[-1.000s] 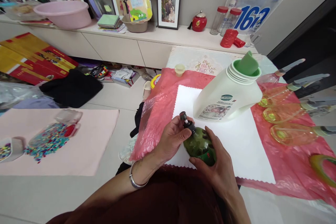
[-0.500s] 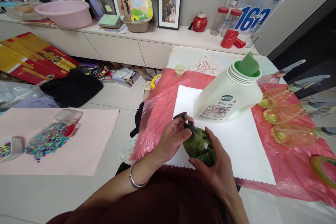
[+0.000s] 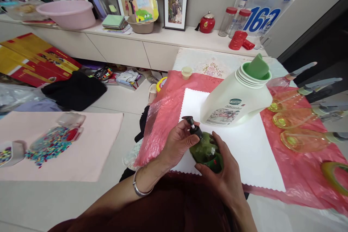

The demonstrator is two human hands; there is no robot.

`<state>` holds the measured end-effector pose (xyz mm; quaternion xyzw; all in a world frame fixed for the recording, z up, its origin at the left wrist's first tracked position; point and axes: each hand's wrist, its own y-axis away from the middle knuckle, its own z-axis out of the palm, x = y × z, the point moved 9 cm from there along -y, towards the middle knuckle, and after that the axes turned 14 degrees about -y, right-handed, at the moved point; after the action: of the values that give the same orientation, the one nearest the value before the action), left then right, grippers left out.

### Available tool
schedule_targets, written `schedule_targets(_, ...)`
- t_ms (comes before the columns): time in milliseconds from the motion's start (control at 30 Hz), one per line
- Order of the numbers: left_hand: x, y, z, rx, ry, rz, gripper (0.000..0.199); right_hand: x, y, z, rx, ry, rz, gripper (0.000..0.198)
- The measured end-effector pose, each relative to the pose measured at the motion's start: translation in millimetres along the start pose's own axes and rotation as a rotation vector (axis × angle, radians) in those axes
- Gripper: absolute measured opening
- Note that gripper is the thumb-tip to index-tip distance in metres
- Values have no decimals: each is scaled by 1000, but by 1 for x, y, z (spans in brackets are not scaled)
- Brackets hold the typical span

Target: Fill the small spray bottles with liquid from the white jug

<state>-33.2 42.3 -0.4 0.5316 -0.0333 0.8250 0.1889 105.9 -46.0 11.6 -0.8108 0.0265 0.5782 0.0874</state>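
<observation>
Fingers point(image 3: 191, 140) of the left hand point(image 3: 174, 145) pinch the pump point(image 3: 197, 131), nozzle point(image 3: 187, 118) newly swung round, suggesting twisting underway; right hand point(image 3: 227, 174) clasps green bottle point(image 3: 206, 150).

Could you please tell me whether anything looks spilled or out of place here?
Yes, possibly: at the left, small colourful pieces lie loose on the pink sheet, while others sit in a white tub. That scatter resembles a spill, though it may be deliberate.

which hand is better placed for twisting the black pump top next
Likely the left hand: its thumb and fingers are at the black pump top, while the right hand holds the green pump bottle around its body, where it could steady it.
</observation>
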Motion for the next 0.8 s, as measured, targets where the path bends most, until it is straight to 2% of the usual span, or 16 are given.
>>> schedule_targets(200,-5,-3,-10,63,-12,-36,50,-5,-1,0,5,24,-52,82)
schedule_targets(467,4,1,-2,-21,-48,12,46,-2,-1,-1,46,41,-50,82)
schedule_targets(567,5,1,-4,15,-59,34,46,-6,-1,0,48,66,-76,80)
schedule_targets(700,1,0,-11,105,-76,-19,45,-11,-1,2,29,94,-109,79)
schedule_targets(800,3,0,-14,118,-85,-28,46,-12,-1,2,35,97,-119,79)
